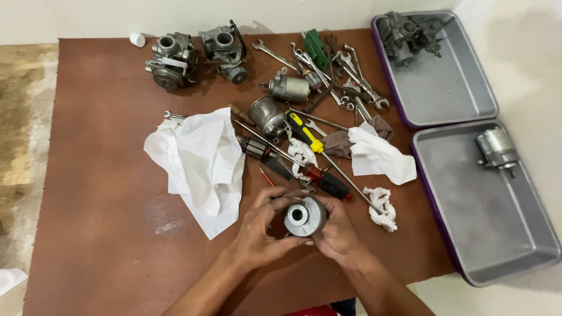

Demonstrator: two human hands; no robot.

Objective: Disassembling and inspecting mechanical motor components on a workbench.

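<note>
A single head-worn camera looks steeply down from above the near edge of the brown mat (105,234), facing away from the wearer toward the pale wall at the top of the frame. It sits well above the mat, far enough to take in nearly the whole mat, a strip of floor to its left and two grey trays (456,99) to its right. Both forearms enter from the bottom edge, nearest the lens. No second view overlaps it.
</note>
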